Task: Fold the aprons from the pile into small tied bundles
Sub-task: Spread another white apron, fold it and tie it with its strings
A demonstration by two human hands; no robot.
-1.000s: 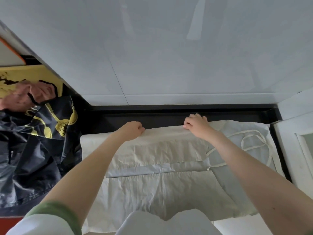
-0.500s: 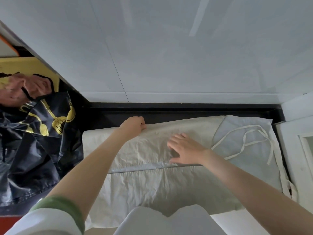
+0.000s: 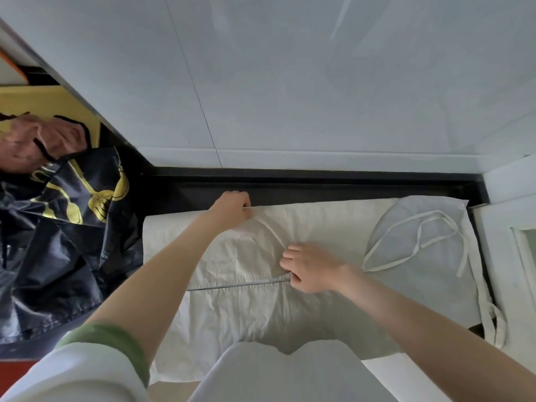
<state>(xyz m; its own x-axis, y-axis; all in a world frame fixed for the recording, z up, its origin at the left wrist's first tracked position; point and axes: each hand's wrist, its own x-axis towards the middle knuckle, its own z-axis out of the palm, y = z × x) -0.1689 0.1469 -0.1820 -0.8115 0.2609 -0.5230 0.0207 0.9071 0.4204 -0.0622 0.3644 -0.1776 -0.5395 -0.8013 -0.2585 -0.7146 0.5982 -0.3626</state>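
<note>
A cream apron [image 3: 261, 311] lies spread across a dark counter [image 3: 319, 190], seen from above. Its far half is doubled over towards us, and its straps [image 3: 423, 215] lie in a loose loop on the bib at the right. The left grip [image 3: 232, 209] is curled tight on the far folded edge, as it was a second ago. The right grip [image 3: 311, 269] has changed. It was at the far edge beside the left, then lay flat on the cloth, and its fingers now pinch the near edge of the folded flap at mid-cloth. A fresh crease runs between the two hands. We judge that the first fold is laid and being squared, or taken up for a second fold. The bundle is not yet small or tied. A pile of black aprons [image 3: 66, 227] with yellow print waits at the left.
</note>
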